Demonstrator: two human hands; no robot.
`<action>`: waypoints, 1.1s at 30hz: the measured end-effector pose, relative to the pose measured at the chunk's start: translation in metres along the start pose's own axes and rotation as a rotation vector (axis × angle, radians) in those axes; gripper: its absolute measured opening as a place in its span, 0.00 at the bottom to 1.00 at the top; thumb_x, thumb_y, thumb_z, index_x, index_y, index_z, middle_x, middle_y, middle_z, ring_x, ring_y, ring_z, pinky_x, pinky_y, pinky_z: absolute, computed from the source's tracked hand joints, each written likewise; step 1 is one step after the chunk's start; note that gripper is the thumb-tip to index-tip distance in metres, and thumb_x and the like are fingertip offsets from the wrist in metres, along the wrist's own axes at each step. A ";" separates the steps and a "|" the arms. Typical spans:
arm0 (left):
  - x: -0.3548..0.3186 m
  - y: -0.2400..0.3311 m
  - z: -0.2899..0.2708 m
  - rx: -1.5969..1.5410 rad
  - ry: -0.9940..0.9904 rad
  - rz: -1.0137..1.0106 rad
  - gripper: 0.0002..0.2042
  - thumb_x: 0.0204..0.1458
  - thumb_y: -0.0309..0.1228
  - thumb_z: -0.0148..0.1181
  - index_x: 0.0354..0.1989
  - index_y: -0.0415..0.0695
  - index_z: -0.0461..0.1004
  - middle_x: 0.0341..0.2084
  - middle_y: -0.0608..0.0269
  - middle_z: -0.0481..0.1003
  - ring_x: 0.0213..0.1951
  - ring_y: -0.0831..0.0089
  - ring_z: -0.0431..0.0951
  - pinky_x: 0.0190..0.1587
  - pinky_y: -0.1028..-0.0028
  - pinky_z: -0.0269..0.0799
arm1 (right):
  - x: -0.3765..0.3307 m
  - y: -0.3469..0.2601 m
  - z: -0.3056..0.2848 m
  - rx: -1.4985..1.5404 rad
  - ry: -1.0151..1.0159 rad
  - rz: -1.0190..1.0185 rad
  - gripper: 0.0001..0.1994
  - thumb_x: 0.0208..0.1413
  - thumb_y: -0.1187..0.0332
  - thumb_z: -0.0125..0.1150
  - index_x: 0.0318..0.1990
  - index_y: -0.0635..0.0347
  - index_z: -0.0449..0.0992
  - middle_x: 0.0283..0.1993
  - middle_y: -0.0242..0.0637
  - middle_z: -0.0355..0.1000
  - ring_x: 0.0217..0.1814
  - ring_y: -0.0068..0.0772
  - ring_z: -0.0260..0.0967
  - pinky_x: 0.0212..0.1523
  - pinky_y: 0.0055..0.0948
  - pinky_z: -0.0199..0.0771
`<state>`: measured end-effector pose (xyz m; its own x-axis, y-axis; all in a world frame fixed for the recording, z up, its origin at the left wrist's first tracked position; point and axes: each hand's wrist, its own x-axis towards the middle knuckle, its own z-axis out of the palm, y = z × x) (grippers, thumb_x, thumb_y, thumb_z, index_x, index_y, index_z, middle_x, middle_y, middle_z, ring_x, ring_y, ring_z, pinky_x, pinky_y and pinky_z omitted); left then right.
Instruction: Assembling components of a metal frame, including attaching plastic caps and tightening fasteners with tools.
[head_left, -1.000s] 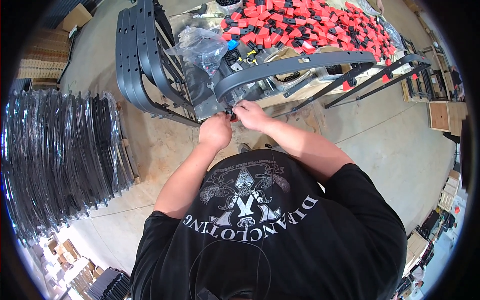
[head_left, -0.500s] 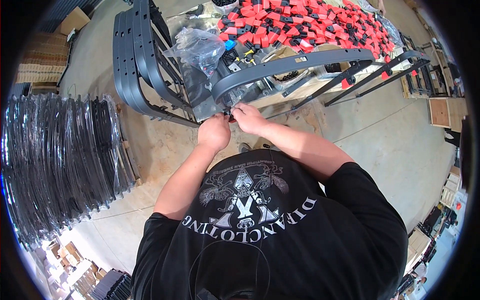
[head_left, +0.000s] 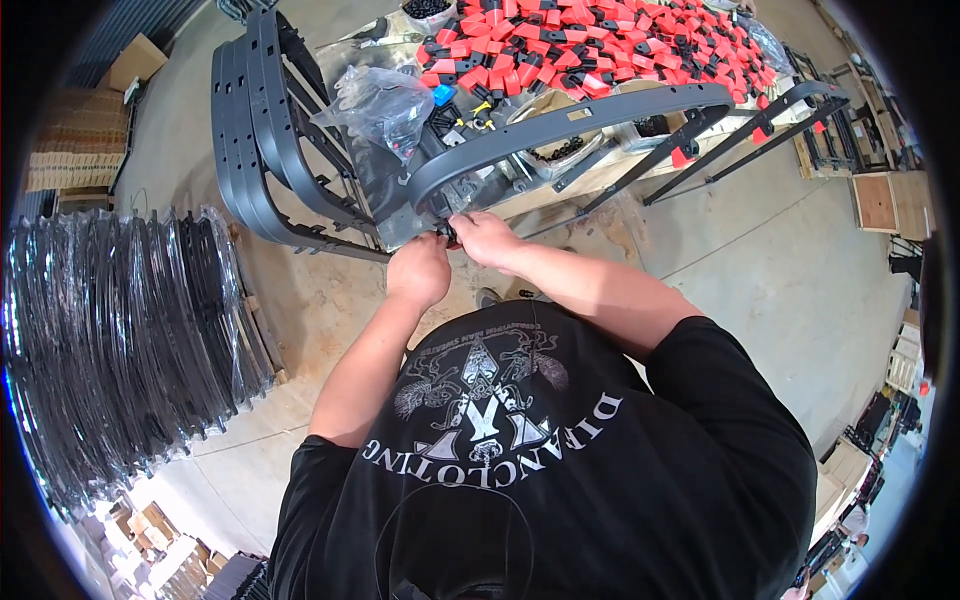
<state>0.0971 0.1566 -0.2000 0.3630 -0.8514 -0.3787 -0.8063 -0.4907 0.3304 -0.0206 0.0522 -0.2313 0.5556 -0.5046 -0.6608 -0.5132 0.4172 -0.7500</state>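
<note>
My left hand point(head_left: 419, 271) and my right hand point(head_left: 486, 241) meet at the near edge of the workbench, both with closed fingers. A small dark piece with a trace of red shows between them, at the lower end of a curved black metal frame point(head_left: 570, 128); the fingers hide most of it. This frame arches over the bench from my hands toward the right. Red-and-black plastic caps point(head_left: 600, 50) lie heaped on the bench behind it. Some red pieces point(head_left: 683, 157) sit on the frame legs at the right.
Several curved black frames point(head_left: 235, 140) stand at the bench's left end. A clear plastic bag point(head_left: 380, 110), a blue item point(head_left: 443, 95) and an open-ended wrench point(head_left: 393, 192) lie on the bench. Left of me, plastic-wrapped black parts point(head_left: 120, 350) fill a pallet. Wooden crates point(head_left: 890, 205) stand far right.
The view has shifted slightly, so the bench and frames appear a little further left and up. Both hands stay closed together at the frame's end, with only slight finger movement.
</note>
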 end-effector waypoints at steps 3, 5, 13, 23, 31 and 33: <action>0.000 -0.001 0.002 0.011 0.000 0.001 0.18 0.68 0.40 0.41 0.41 0.38 0.74 0.39 0.39 0.79 0.44 0.42 0.78 0.49 0.50 0.72 | 0.020 0.006 -0.025 -0.658 0.523 -0.526 0.26 0.62 0.59 0.54 0.58 0.75 0.68 0.63 0.66 0.63 0.54 0.60 0.74 0.57 0.46 0.74; 0.001 0.000 0.003 0.008 -0.002 0.002 0.19 0.68 0.40 0.41 0.42 0.38 0.74 0.39 0.38 0.78 0.44 0.42 0.78 0.50 0.50 0.72 | 0.041 0.008 -0.047 -0.820 0.537 -0.343 0.33 0.61 0.64 0.54 0.70 0.72 0.53 0.73 0.63 0.51 0.59 0.58 0.72 0.60 0.44 0.74; -0.002 0.006 -0.002 0.018 -0.041 -0.031 0.19 0.68 0.41 0.41 0.43 0.37 0.73 0.41 0.38 0.78 0.46 0.42 0.78 0.50 0.49 0.72 | 0.094 0.002 -0.067 -0.899 0.348 0.086 0.38 0.58 0.71 0.57 0.73 0.68 0.46 0.75 0.52 0.53 0.63 0.50 0.72 0.59 0.40 0.76; 0.001 0.004 0.005 0.024 -0.031 -0.016 0.18 0.68 0.42 0.40 0.44 0.40 0.72 0.39 0.40 0.79 0.44 0.43 0.79 0.48 0.49 0.73 | 0.120 0.000 -0.082 -1.054 0.321 -0.002 0.17 0.59 0.63 0.55 0.54 0.55 0.80 0.57 0.42 0.77 0.59 0.40 0.76 0.54 0.36 0.79; -0.004 0.003 0.005 -0.085 0.037 -0.071 0.18 0.68 0.43 0.42 0.44 0.40 0.72 0.39 0.39 0.79 0.44 0.40 0.78 0.47 0.47 0.72 | 0.079 -0.017 -0.081 -0.887 0.291 -0.035 0.20 0.57 0.60 0.59 0.54 0.61 0.78 0.56 0.47 0.77 0.59 0.44 0.75 0.57 0.36 0.76; -0.004 0.000 0.008 -0.097 0.033 -0.067 0.18 0.68 0.43 0.43 0.44 0.40 0.72 0.39 0.38 0.78 0.44 0.40 0.78 0.47 0.47 0.72 | 0.078 -0.012 -0.079 -0.853 0.305 -0.006 0.20 0.57 0.62 0.59 0.55 0.62 0.76 0.56 0.49 0.77 0.59 0.45 0.75 0.57 0.37 0.76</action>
<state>0.0919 0.1613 -0.2059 0.4307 -0.8212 -0.3743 -0.7315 -0.5606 0.3881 -0.0229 -0.0517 -0.2714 0.4247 -0.7341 -0.5298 -0.8888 -0.2268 -0.3983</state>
